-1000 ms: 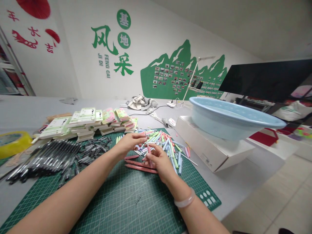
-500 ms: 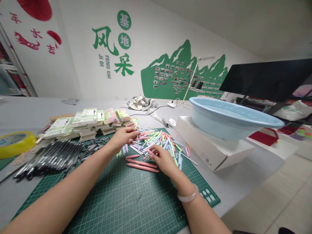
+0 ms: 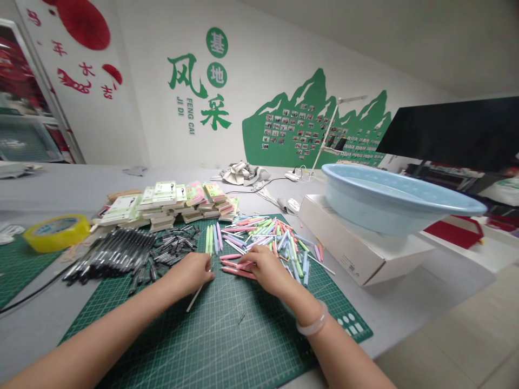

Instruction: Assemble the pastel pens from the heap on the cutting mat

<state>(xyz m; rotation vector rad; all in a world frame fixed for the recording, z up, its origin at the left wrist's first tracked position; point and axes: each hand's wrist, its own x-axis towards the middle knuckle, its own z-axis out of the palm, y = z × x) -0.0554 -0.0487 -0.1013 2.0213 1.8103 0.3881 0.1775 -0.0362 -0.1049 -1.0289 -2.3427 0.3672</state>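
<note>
Lowering both hands to the green gridded cutting mat (image 3: 227, 329) | left hand (image 3: 188, 274) clenched on thin white plastic rod (image 3: 198, 298), now held low | right hand (image 3: 265, 269) curled over pink plastic pen barrels (image 3: 235, 272), grip unclear

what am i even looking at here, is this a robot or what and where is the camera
There is no robot here: these are a person's own two bare hands, seen from one camera worn on their head, looking forward and down. The left hand appears to hold a thin white rod. The right hand rests on pink pens. Both are over a green cutting mat, among loose pastel pens and black pens. Behind lie stacks of packaged cards. To the right, a pale blue basin sits on a white box.
</note>
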